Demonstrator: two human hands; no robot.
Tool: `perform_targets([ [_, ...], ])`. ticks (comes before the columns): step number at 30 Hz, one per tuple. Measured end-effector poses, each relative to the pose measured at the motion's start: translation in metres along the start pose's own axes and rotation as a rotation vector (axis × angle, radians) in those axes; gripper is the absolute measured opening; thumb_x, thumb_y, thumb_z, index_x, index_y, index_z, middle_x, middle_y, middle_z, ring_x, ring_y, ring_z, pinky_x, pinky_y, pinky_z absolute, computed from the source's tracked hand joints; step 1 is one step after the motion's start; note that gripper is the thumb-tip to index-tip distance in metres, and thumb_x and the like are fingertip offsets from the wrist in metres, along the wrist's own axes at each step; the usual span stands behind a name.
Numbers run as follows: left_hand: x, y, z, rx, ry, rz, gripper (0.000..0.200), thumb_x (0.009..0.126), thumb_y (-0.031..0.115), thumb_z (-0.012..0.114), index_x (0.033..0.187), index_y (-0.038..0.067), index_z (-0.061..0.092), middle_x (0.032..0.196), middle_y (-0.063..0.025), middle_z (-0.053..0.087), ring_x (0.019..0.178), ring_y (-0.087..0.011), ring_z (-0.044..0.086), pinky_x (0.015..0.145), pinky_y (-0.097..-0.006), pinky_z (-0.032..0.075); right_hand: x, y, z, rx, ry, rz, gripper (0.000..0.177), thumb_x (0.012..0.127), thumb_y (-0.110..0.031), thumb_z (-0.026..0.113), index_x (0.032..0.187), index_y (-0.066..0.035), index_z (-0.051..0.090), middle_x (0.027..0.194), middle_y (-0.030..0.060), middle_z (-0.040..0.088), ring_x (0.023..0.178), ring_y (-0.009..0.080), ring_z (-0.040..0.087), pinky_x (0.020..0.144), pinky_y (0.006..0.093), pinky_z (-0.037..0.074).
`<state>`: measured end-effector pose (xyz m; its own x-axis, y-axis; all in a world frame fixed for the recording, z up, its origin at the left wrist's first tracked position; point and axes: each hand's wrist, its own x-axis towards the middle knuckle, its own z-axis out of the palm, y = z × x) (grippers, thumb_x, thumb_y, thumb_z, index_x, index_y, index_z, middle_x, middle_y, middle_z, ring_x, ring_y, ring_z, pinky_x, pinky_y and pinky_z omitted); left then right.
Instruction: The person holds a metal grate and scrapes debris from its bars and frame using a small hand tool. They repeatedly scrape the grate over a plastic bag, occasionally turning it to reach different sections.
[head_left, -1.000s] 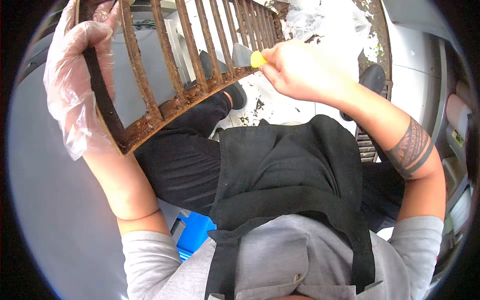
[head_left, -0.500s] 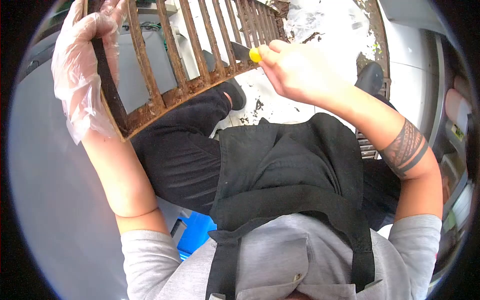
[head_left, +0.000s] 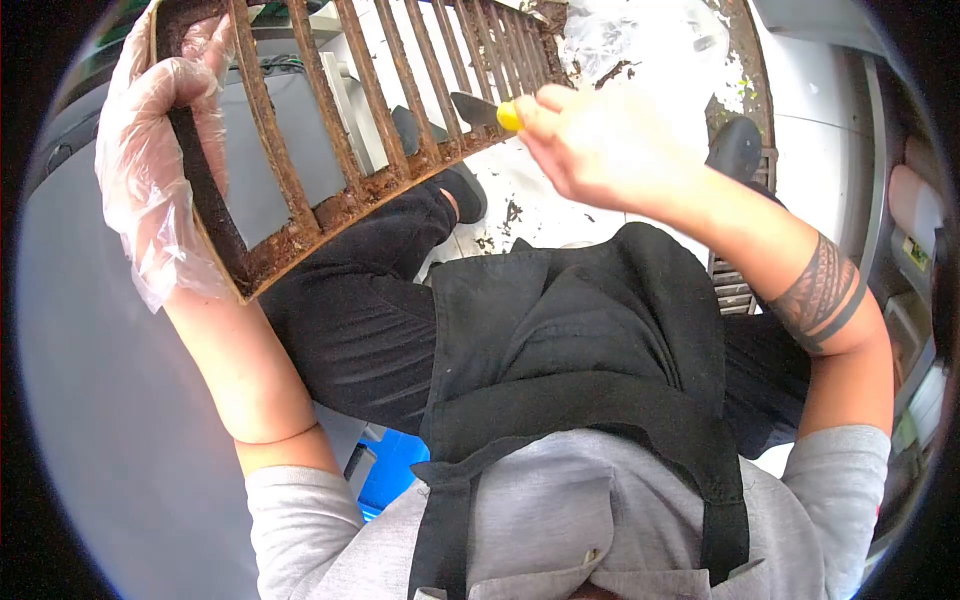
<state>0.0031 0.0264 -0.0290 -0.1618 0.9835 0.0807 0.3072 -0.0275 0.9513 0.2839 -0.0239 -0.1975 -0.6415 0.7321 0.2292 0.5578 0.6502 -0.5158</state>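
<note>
A long, rusty slatted metal grate [head_left: 345, 203] is tilted up in front of me, with dark grime along its lower rail. My left hand [head_left: 165, 150], in a clear plastic glove, is wrapped round the end bar of the grate at the upper left. In my bare right hand [head_left: 590, 145] is a knife [head_left: 478, 110] with a yellow handle, most of it hidden by my fingers. Its short, wide blade lies against the slats near the lower rail.
Dark scraps litter the white tiled floor [head_left: 520, 190] beneath the grate. A clear plastic bag [head_left: 645, 40] lies beyond it, near a floor drain grating [head_left: 733, 290]. A grey panel [head_left: 90, 380] stands at my left, and a blue container [head_left: 392, 468] is beside my leg.
The grate and my left hand have shifted slightly left and down in view. The knife blade has turned a little and shows more of its face between the slats.
</note>
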Motion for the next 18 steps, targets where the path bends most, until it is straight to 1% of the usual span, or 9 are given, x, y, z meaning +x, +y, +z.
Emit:
perform_targets([
  [2, 0.001, -0.002, -0.005, -0.027, -0.005, -0.026, 0.072, 0.072, -0.011, 0.044, 0.143, -0.016, 0.04, 0.143, -0.0316, 0.05, 0.139, -0.0376, 0.05, 0.125, -0.0433, 0.037, 0.009, -0.005, -0.017, -0.075, -0.063, -0.033, 0.026, 0.097, -0.026, 0.067, 0.101, -0.002, 0.076, 0.074, 0.0112, 0.07, 0.061, 0.0212, 0.064, 0.059, 0.0368, 0.049],
  [4, 0.001, -0.003, -0.004, -0.016, -0.009, -0.03, 0.07, 0.073, -0.008, 0.046, 0.143, -0.014, 0.043, 0.141, -0.0301, 0.053, 0.138, -0.0353, 0.052, 0.121, -0.038, 0.042, 0.024, -0.002, -0.038, 0.564, -0.453, 0.585, 0.028, 0.095, -0.025, 0.062, 0.102, -0.002, 0.076, 0.077, 0.0207, 0.07, 0.075, 0.0367, 0.072, 0.074, 0.0479, 0.057],
  [5, 0.001, -0.002, -0.002, -0.02, -0.007, -0.027, 0.07, 0.073, -0.008, 0.046, 0.143, -0.014, 0.043, 0.141, -0.0301, 0.053, 0.138, -0.0353, 0.052, 0.121, -0.038, 0.042, 0.022, 0.003, -0.036, 0.559, -0.453, 0.584, 0.028, 0.095, -0.025, 0.062, 0.102, -0.002, 0.076, 0.077, 0.0207, 0.07, 0.075, 0.0367, 0.072, 0.074, 0.0479, 0.057],
  [7, -0.001, 0.003, 0.001, 0.07, 0.005, -0.03, 0.069, 0.075, -0.006, 0.048, 0.144, -0.012, 0.045, 0.139, -0.0286, 0.057, 0.136, -0.0335, 0.055, 0.114, -0.0313, 0.049, 0.017, 0.009, -0.026, 0.339, -0.145, 0.351, 0.028, 0.096, -0.025, 0.061, 0.1, -0.003, 0.077, 0.08, 0.022, 0.071, 0.075, 0.0366, 0.072, 0.074, 0.048, 0.057],
  [10, -0.002, 0.002, -0.005, 0.109, -0.005, -0.058, 0.069, 0.076, -0.006, 0.047, 0.145, -0.01, 0.046, 0.138, -0.0291, 0.057, 0.132, -0.0339, 0.058, 0.109, -0.0277, 0.052, 0.02, 0.01, -0.021, 0.17, -0.096, 0.164, 0.028, 0.094, -0.026, 0.061, 0.097, -0.002, 0.077, 0.079, 0.0229, 0.071, 0.076, 0.0381, 0.072, 0.075, 0.0476, 0.057],
  [13, 0.003, -0.005, -0.005, 0.062, 0.023, -0.04, 0.069, 0.076, -0.007, 0.046, 0.145, -0.01, 0.046, 0.137, -0.0296, 0.058, 0.131, -0.0347, 0.06, 0.097, -0.0229, 0.057, 0.014, -0.007, -0.024, -0.007, -0.252, 0.164, 0.028, 0.096, -0.026, 0.066, 0.105, -0.002, 0.076, 0.084, 0.0174, 0.072, 0.08, 0.0358, 0.071, 0.072, 0.0435, 0.056],
  [15, -0.002, -0.002, 0.005, 0.033, 0.036, -0.038, 0.069, 0.076, -0.008, 0.046, 0.145, -0.01, 0.046, 0.136, -0.0297, 0.058, 0.131, -0.0347, 0.06, 0.092, -0.0213, 0.059, 0.013, 0.002, -0.028, 0.053, -0.312, 0.188, 0.028, 0.097, -0.026, 0.066, 0.107, -0.002, 0.075, 0.086, 0.0169, 0.073, 0.081, 0.0343, 0.072, 0.073, 0.0422, 0.056],
  [17, -0.018, 0.006, 0.037, -0.055, 0.105, 0.155, 0.069, 0.067, -0.009, 0.042, 0.136, -0.009, 0.054, 0.114, -0.0144, 0.065, 0.094, -0.0192, 0.062, 0.086, -0.0231, 0.053, 0.018, 0.007, -0.042, 0.234, -0.429, 0.313, 0.029, 0.098, -0.025, 0.066, 0.114, -0.003, 0.075, 0.091, 0.0156, 0.075, 0.081, 0.0294, 0.073, 0.074, 0.0384, 0.056],
  [18, -0.019, 0.006, 0.036, -0.056, 0.107, 0.157, 0.069, 0.067, -0.009, 0.042, 0.136, -0.009, 0.054, 0.114, -0.0144, 0.065, 0.094, -0.0192, 0.062, 0.086, -0.0231, 0.053, 0.019, 0.007, -0.045, 0.231, -0.429, 0.312, 0.029, 0.098, -0.025, 0.066, 0.114, -0.003, 0.075, 0.091, 0.0156, 0.075, 0.081, 0.0294, 0.073, 0.074, 0.0384, 0.056],
])
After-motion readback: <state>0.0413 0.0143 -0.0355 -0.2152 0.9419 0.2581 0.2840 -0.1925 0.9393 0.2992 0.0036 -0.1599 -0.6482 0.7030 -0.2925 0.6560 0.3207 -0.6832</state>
